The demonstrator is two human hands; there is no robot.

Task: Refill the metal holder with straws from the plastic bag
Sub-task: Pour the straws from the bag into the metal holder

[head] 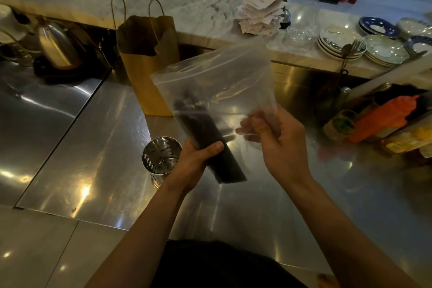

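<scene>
Clear plastic bag held above steel surface. Bundle of dark straws clasped by left hand; bag's crumpled edge pinched by right hand. Perforated cylindrical metal holder stood upright just beside left wrist.

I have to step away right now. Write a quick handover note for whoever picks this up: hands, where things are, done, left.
Left hand: gripping the bundle of dark straws, whose lower end sticks out of the bag.
Right hand: pinching the clear plastic bag at its lower edge, held up over the steel counter.
Perforated round metal holder: upright on the counter, just left of the left hand, looks empty.
Done: straws partly drawn out of the bag.
Left: pull them free, put them in the holder, set the bag aside.
</scene>
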